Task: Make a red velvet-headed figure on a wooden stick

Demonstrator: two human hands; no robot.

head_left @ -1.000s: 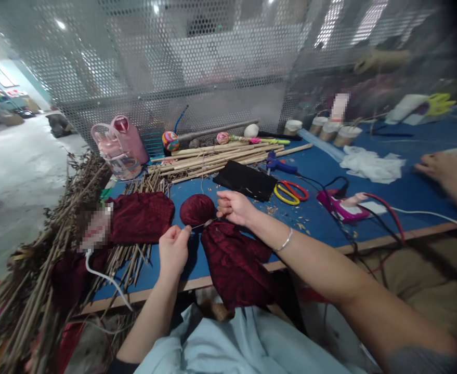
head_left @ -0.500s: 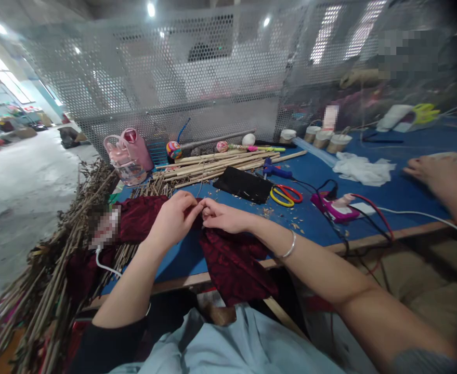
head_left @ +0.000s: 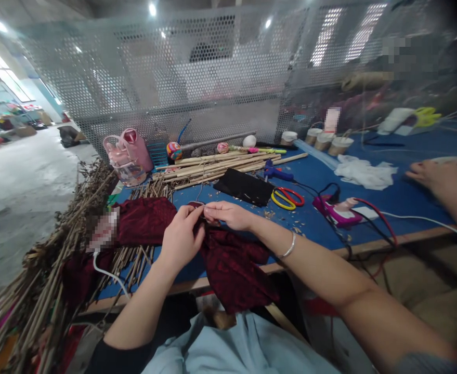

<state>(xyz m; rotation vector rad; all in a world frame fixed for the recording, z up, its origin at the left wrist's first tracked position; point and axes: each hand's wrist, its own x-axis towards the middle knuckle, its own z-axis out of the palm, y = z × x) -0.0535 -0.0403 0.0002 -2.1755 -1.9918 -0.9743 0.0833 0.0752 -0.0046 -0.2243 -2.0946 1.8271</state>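
Observation:
Dark red patterned cloth (head_left: 238, 270) spreads across the table's front edge and hangs down toward my lap. My left hand (head_left: 183, 231) is closed on the gathered part of this cloth, thumb and fingers pressed together. My right hand (head_left: 226, 214), with a silver bangle on the wrist, pinches at the same spot, its fingertips touching those of the left. Whatever is between the right fingertips is too small to make out. A thin wire or thread rises just behind the fingers. More of the red cloth (head_left: 144, 221) lies to the left, beside a blurred-out object with a white cable.
Behind the hands lie a black cloth (head_left: 244, 187), scissors (head_left: 285, 198), a blue glue gun (head_left: 277, 171) and wooden sticks (head_left: 212, 169). A purple power strip (head_left: 339, 212) sits right. Dried stalks (head_left: 52, 280) fill the left. Another person's hand (head_left: 441, 174) rests at far right.
My left hand has shifted slightly down and right, its back turning more upward. The right fingers have closed into a tighter pinch and risen a little at the cloth.

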